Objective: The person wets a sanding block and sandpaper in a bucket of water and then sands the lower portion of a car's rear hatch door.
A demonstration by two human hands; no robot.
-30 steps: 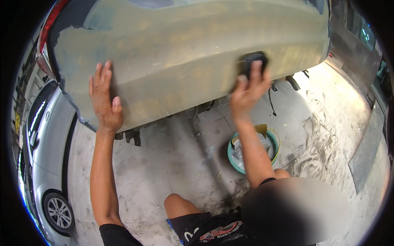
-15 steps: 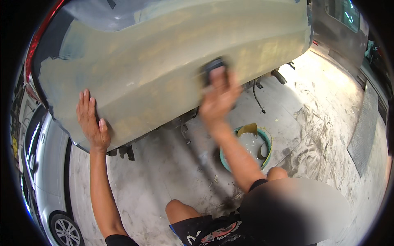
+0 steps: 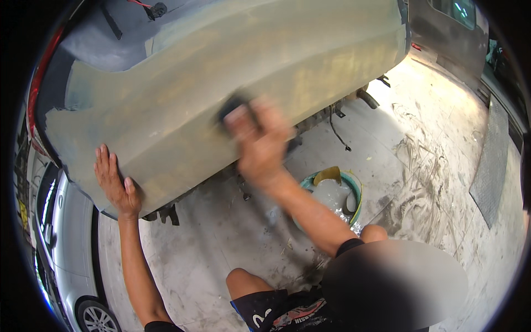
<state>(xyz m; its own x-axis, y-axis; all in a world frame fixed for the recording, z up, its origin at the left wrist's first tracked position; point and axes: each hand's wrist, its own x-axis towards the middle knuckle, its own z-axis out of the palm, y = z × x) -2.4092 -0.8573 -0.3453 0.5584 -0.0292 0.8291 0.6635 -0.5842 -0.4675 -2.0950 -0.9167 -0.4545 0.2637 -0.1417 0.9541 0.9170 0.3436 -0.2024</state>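
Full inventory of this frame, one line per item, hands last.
car body panel: 1, beige filler coat over grey, upper half of view
sanding block: 1, black, on the panel under the right hand, blurred
basin: 1, green rim, cloudy water, on the floor below the panel
yellow piece: 1, at the basin's far rim
concrete floor: grey, streaked, right and centre
silver car: 1, lower left edge
left hand: flat on the panel's lower left
right hand: gripping the block, motion-blurred
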